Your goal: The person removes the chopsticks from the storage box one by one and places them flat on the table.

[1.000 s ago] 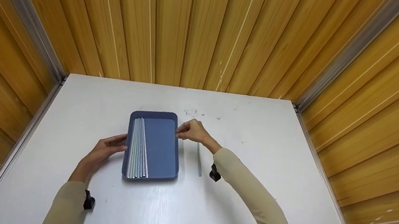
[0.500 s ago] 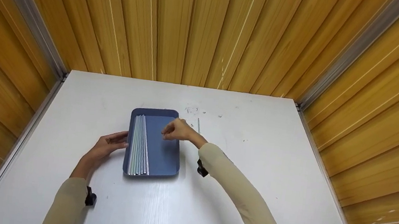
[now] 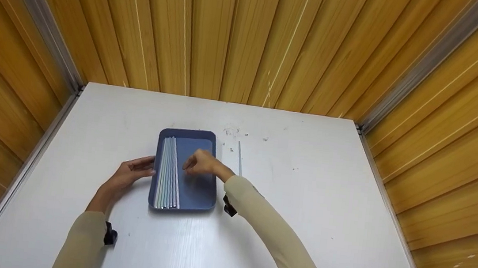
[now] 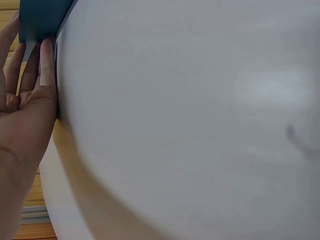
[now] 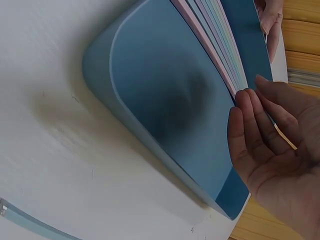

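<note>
White table (image 3: 310,212) is filling the lower view, its far part showing small dark marks (image 3: 231,131). Wood-patterned walls (image 3: 249,37) are enclosing it at the back and both sides, grey metal posts (image 3: 38,15) standing at the rear corners; light streaks are showing on the right wall. Blue rectangular tray (image 3: 199,194), corners rounded and walls low, is lying flat on the table between the hands. Inside, pastel straws (image 3: 168,175) (pink, lilac, blue, green) are lying lengthwise along its left wall, bunching at the far end and fanning slightly at the near end. One pale blue straw (image 3: 240,158) is lying on the table just beside the tray's right wall, partly hidden by the arm. Left hand (image 3: 123,177) is resting its extended fingers against the tray's left wall. Right hand (image 3: 204,164) is hovering over the tray, fingers loosely bent, thumb near fingertips, nothing visible between them.
</note>
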Demonstrator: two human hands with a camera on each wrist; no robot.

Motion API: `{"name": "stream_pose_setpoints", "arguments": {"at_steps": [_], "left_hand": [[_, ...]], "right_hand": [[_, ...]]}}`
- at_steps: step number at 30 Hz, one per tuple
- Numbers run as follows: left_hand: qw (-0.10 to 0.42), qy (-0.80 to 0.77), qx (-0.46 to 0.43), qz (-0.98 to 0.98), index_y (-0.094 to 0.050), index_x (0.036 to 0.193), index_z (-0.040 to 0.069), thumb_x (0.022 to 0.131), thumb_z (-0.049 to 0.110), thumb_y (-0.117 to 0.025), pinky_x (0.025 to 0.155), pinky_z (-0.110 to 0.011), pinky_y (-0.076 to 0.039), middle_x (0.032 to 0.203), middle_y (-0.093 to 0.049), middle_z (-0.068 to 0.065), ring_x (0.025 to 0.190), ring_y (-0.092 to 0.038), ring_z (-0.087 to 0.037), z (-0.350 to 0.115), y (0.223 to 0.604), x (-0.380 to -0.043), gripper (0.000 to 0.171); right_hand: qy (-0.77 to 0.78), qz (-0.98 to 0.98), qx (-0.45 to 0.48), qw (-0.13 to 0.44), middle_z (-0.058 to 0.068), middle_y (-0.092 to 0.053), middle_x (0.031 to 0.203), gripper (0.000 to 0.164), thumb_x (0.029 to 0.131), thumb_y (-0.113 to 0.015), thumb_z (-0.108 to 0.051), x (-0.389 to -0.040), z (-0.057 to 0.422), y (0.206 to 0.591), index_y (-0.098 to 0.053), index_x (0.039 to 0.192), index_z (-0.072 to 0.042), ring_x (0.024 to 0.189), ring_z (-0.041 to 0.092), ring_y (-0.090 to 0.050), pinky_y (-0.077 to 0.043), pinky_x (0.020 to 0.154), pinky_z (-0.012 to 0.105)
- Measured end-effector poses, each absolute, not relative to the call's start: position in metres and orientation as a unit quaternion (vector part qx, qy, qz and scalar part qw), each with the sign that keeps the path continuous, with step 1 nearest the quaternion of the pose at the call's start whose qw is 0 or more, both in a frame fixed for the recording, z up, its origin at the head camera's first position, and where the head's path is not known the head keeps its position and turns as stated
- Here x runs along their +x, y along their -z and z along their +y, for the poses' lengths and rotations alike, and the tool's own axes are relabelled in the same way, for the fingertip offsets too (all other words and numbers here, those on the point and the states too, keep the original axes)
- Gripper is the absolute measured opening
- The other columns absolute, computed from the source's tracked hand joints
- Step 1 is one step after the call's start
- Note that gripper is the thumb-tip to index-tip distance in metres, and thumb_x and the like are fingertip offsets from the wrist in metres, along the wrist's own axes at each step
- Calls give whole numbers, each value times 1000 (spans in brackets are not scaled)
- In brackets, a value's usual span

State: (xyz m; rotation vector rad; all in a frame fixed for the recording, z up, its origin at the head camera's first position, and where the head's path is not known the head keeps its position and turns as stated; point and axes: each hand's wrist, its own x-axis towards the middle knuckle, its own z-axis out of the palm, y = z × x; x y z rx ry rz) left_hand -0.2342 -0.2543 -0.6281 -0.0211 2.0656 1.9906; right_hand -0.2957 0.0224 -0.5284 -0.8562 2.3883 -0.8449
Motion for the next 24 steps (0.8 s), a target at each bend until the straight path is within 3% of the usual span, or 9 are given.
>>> {"name": "stream_pose_setpoints", "arguments": {"at_steps": [6,12,16,19,24], "left_hand": [[135,-687,-6,714,-44,153,1,92,16,-78,102,-13,-51,158,-46,-20,146,-47,-30,-254,629,-234,71],[137,-692,-15,709,-46,152,4,91,17,-79,104,-13,-50,157,-47,-18,139,-54,-15,-252,631,-233,71],[134,-687,-12,714,-45,153,4,92,19,-79,103,-13,-50,158,-47,-18,144,-50,-23,-252,631,-232,71],[132,-686,-5,716,-43,154,3,93,18,-77,102,-12,-50,158,-46,-21,148,-43,-33,-253,631,-233,72],[131,-683,-11,719,-44,154,3,92,20,-78,102,-11,-49,157,-46,-20,148,-42,-33,-253,630,-234,72]], "right_hand": [[317,865,-299,249,22,-77,104,18,87,-74,2,-289,15,540,-78,104,7,97,34,-76,-62,77,20],[342,860,-260,274,26,-77,99,17,86,-74,5,-282,12,550,-76,102,10,90,41,-76,-65,70,28],[343,865,-253,266,26,-77,94,14,86,-75,3,-279,9,557,-77,99,9,87,41,-76,-66,70,31],[331,874,-254,249,24,-77,89,11,86,-76,1,-278,7,561,-79,94,8,83,39,-77,-64,64,26],[324,886,-237,233,23,-77,84,9,85,-78,-2,-276,2,565,-81,88,6,79,37,-77,-51,49,12]]}}
